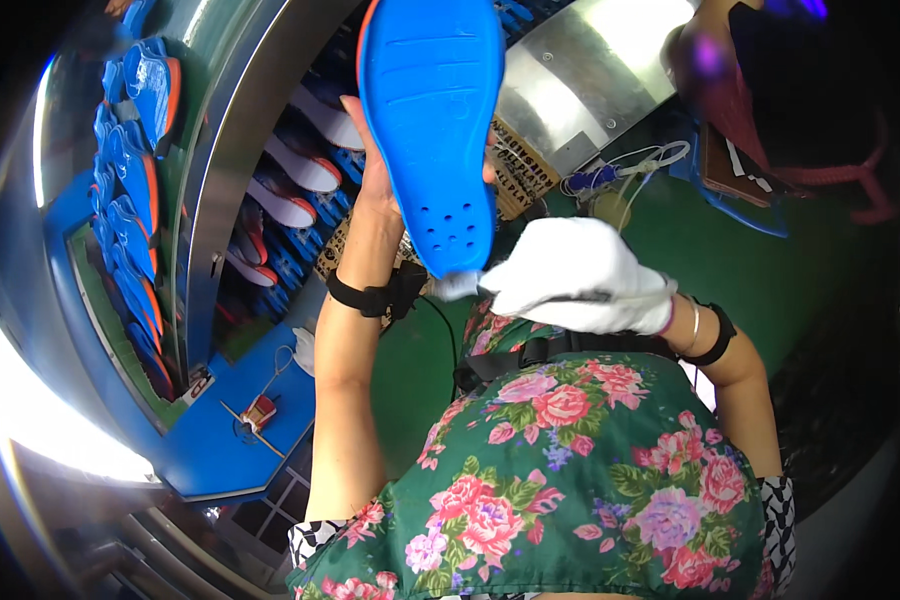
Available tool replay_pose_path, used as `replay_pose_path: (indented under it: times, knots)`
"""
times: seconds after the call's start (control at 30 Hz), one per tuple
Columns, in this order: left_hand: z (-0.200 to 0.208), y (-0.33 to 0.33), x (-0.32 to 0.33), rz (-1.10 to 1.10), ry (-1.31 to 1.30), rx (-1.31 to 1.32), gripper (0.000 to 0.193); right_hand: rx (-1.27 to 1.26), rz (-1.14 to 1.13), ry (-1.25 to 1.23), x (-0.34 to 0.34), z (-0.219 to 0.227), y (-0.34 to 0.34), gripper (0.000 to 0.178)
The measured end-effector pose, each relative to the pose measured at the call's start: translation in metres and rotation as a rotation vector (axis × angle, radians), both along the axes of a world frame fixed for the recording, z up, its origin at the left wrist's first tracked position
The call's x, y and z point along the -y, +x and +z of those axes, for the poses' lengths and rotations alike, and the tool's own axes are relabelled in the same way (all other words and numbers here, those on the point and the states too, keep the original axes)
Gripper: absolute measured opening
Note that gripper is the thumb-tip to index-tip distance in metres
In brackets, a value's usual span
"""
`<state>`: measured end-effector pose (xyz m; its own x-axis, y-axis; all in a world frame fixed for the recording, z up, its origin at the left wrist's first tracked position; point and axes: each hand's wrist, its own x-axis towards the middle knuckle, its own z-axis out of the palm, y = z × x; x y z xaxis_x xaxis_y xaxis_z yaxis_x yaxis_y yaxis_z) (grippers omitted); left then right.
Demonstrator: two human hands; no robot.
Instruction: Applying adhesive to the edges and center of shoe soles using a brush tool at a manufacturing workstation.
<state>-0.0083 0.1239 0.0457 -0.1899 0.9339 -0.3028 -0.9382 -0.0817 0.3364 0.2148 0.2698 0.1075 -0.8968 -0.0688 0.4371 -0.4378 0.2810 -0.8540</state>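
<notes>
Left fingers grip a blue sole, its holed end beside gloved right fingers (whose grip I cannot tell).

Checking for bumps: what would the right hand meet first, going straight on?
Most likely the holed end of the blue sole, just left of the gloved right hand, though depth is unclear.

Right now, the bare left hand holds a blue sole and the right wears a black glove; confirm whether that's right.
No: the head view shows a white glove on the right hand, not black. The bare left hand does hold a blue sole.
</notes>
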Motion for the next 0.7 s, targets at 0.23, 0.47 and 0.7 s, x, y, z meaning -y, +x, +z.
replay_pose_path:
  times: [0.23,0.47,0.7]
  knots:
    - [0.003,0.000,-0.009,-0.162,-0.068,0.000,0.127,-0.129,-0.007,0.152,-0.002,-0.013,-0.006,0.024]
    - [0.028,0.011,-0.019,-0.233,-0.436,-0.352,0.113,-0.043,0.208,-0.140,-0.018,-0.008,-0.021,0.024]
    - [-0.003,0.003,-0.015,-0.275,-0.262,-0.189,0.114,0.297,0.159,-0.449,-0.022,-0.006,-0.014,0.010]
